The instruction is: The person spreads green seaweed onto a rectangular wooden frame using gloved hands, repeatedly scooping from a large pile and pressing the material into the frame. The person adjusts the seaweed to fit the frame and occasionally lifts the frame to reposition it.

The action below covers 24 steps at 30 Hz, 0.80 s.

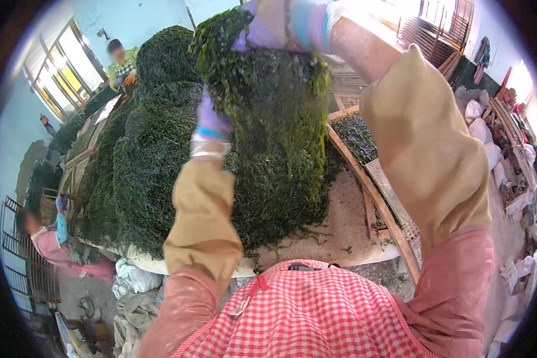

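A large heap of dark green seaweed (161, 147) covers the table before me. My right hand (273, 27), in a purple glove, is raised at the top of the view, with a hanging mass of wet seaweed (273, 103) below it; the hand is blurred and partly cut off by the frame's edge. At the left side of that mass is my left hand (212, 112), also purple-gloved, its fingers partly hidden behind the strands. To the right, a wooden frame (367, 179) lies tilted on the table's edge, with seaweed showing inside its upper part.
A person in green (124, 67) stands beyond the heap at the upper left; another in pink (53, 246) is at the left. White sacks (136, 277) lie below the table's left edge. More bags (481, 129) and wooden pieces line the right wall.
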{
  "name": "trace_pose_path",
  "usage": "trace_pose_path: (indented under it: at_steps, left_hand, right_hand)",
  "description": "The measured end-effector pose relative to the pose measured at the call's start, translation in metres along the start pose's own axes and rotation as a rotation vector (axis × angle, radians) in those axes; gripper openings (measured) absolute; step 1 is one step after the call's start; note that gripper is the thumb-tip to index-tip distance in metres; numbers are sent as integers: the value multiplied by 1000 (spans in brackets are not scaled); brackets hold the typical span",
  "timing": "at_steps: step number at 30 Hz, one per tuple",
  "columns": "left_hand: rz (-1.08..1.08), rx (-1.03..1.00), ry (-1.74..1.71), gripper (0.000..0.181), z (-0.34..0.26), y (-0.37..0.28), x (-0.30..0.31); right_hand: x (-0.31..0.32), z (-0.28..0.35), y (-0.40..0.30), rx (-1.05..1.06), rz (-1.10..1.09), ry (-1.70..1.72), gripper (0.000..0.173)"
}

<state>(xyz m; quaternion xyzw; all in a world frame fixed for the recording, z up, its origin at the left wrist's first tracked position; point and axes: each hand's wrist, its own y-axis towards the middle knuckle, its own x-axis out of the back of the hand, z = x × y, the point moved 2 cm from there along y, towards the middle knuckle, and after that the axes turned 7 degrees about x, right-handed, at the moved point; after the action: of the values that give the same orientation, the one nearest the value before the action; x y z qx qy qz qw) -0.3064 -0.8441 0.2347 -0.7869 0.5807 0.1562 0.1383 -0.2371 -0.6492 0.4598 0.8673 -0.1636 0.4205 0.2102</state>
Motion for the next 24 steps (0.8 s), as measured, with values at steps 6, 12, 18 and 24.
trace_pose_path:
  at_steps: [6,12,18,24]
  left_hand:
    - [527,587,-353,55,101,-59,-57]
    - [791,778,-46,53,112,-107,2]
    - [849,847,524,22,71,-103,16]
    - [712,498,284,33,-10,-61,-35]
  right_hand:
    - [-105,-23,1,-482,-47,607,32]
    - [-230,-13,-58,-121,47,302,42]
    - [-399,60,-100,-664,147,1315,35]
    - [-377,196,-120,-738,-225,2880,50]
